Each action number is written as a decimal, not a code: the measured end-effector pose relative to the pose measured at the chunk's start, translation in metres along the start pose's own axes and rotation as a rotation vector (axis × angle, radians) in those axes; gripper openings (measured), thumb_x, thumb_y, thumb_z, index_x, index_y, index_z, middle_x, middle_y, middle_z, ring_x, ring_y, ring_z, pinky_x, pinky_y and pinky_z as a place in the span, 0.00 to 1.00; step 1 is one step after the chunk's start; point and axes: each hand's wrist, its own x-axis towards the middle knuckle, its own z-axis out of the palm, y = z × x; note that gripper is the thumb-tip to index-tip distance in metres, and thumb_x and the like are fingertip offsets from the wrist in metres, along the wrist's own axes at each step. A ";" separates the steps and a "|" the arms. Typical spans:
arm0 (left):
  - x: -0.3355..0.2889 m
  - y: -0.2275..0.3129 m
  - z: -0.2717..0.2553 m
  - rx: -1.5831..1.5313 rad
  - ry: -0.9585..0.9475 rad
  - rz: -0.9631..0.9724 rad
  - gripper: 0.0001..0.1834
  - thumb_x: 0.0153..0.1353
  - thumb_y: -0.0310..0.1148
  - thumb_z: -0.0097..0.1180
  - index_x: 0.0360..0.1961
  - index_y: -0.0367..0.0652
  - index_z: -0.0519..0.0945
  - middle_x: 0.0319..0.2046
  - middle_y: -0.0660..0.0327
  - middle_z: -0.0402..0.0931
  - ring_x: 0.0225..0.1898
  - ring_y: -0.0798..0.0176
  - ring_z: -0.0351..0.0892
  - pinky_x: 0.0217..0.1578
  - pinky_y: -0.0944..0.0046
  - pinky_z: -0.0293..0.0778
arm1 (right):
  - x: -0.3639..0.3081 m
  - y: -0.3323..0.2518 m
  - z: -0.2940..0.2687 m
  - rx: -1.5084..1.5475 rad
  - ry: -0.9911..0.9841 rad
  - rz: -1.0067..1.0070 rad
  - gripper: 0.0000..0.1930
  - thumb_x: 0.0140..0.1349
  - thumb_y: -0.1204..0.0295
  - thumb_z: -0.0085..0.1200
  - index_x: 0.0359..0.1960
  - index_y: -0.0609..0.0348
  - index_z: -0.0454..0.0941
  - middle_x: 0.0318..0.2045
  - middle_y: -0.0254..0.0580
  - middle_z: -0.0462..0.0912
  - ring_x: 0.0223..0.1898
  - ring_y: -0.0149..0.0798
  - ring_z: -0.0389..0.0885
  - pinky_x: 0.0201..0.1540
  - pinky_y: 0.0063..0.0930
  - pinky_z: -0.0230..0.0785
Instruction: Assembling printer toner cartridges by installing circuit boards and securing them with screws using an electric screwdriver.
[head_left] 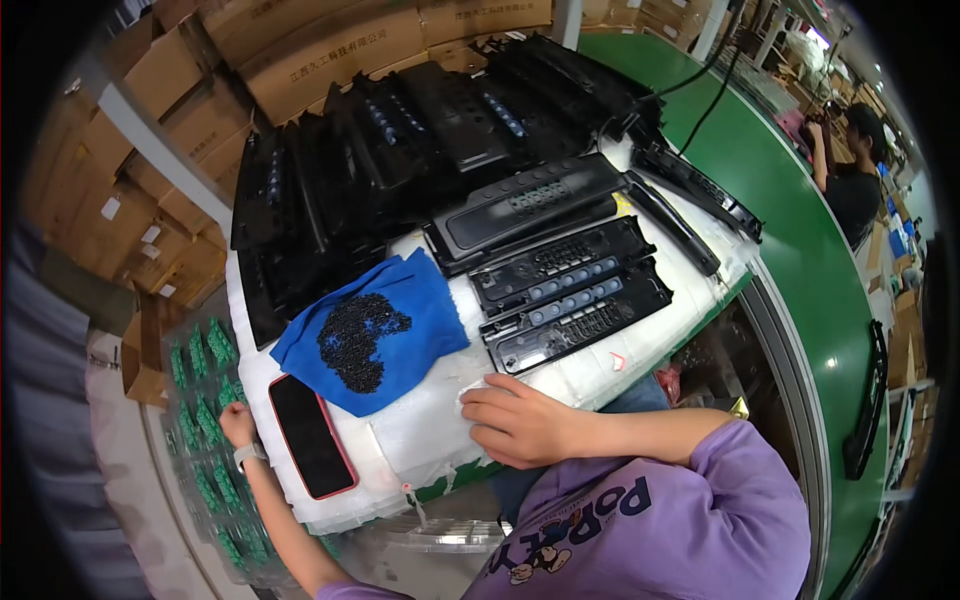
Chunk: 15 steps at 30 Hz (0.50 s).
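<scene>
At the table's left edge my left hand [238, 425] is closed, its fingers pressed together over a clear plastic tray [235, 515] of small green pieces [208, 423]. What it pinches, if anything, is too small to make out. My right hand [518, 424] rests on the white padded table cover [420, 430] near the front edge, fingers loosely bent and slightly apart, with nothing seen in them. Just beyond it lie two long black plastic panels [578, 318] with blue-grey round inserts. A blue cloth [425, 300] carrying a heap of tiny black parts [355, 350] lies between my hands.
Beside my left wrist lies a phone [312, 437] in a red case. Many black plastic panels [400, 130] crowd the far side. Cardboard boxes [330, 60] stand behind, and a green bench [800, 330] runs along the right. Another person [855, 175] sits far right.
</scene>
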 end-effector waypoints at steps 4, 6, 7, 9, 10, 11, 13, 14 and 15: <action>-0.020 0.040 -0.076 -0.185 0.278 0.033 0.15 0.46 0.30 0.69 0.18 0.40 0.71 0.15 0.69 0.65 0.19 0.73 0.59 0.23 0.70 0.60 | -0.007 0.000 0.002 0.011 0.076 -0.032 0.09 0.46 0.72 0.56 0.29 0.60 0.73 0.41 0.44 0.74 0.50 0.43 0.71 0.54 0.43 0.61; -0.050 0.100 -0.123 -0.222 0.362 0.089 0.15 0.48 0.29 0.68 0.19 0.40 0.70 0.16 0.70 0.64 0.20 0.74 0.58 0.22 0.71 0.59 | -0.009 0.002 -0.002 0.049 0.122 -0.057 0.09 0.46 0.73 0.57 0.30 0.60 0.74 0.40 0.43 0.74 0.48 0.43 0.72 0.54 0.43 0.62; -0.074 0.144 -0.143 -0.365 0.337 0.101 0.15 0.49 0.28 0.67 0.20 0.40 0.69 0.17 0.71 0.63 0.20 0.75 0.58 0.23 0.73 0.58 | -0.010 0.004 -0.004 0.059 0.133 -0.058 0.09 0.46 0.73 0.57 0.30 0.60 0.74 0.40 0.43 0.74 0.48 0.43 0.72 0.54 0.43 0.62; -0.126 0.207 -0.159 -0.529 0.276 0.200 0.15 0.50 0.26 0.65 0.22 0.41 0.67 0.19 0.71 0.61 0.21 0.75 0.58 0.24 0.76 0.57 | -0.011 0.007 -0.005 0.261 0.259 -0.093 0.11 0.45 0.76 0.55 0.32 0.62 0.73 0.38 0.44 0.73 0.44 0.44 0.73 0.50 0.39 0.62; -0.150 0.234 -0.157 -0.558 0.230 0.296 0.15 0.51 0.25 0.65 0.23 0.41 0.66 0.19 0.72 0.60 0.21 0.76 0.57 0.24 0.77 0.56 | -0.011 0.006 -0.007 0.343 0.336 -0.055 0.12 0.43 0.79 0.56 0.33 0.61 0.74 0.35 0.42 0.73 0.40 0.43 0.74 0.45 0.35 0.65; -0.175 0.261 -0.153 -0.496 0.220 0.333 0.14 0.50 0.23 0.64 0.21 0.40 0.68 0.19 0.71 0.65 0.20 0.76 0.58 0.22 0.76 0.58 | -0.012 0.007 -0.009 0.354 0.342 -0.052 0.12 0.43 0.79 0.56 0.33 0.61 0.74 0.35 0.42 0.73 0.40 0.43 0.74 0.45 0.35 0.65; -0.219 0.316 -0.140 -0.219 0.165 0.651 0.08 0.46 0.20 0.62 0.19 0.39 0.74 0.26 0.58 0.79 0.18 0.68 0.71 0.17 0.71 0.63 | -0.015 0.007 -0.018 0.447 0.491 0.024 0.12 0.42 0.79 0.56 0.33 0.60 0.75 0.34 0.40 0.73 0.41 0.41 0.74 0.40 0.31 0.67; -0.235 0.330 -0.130 -0.133 0.117 0.859 0.05 0.46 0.20 0.61 0.22 0.38 0.76 0.27 0.54 0.79 0.20 0.62 0.75 0.17 0.69 0.65 | -0.017 0.008 -0.027 0.407 0.578 0.019 0.13 0.44 0.78 0.56 0.36 0.59 0.77 0.34 0.39 0.75 0.39 0.39 0.75 0.36 0.30 0.68; -0.244 0.354 -0.118 -0.080 0.152 1.093 0.04 0.44 0.20 0.59 0.24 0.36 0.77 0.28 0.53 0.79 0.20 0.62 0.76 0.16 0.68 0.66 | -0.020 0.010 -0.040 0.415 0.578 0.023 0.13 0.44 0.78 0.56 0.36 0.59 0.77 0.34 0.39 0.75 0.39 0.39 0.75 0.36 0.30 0.68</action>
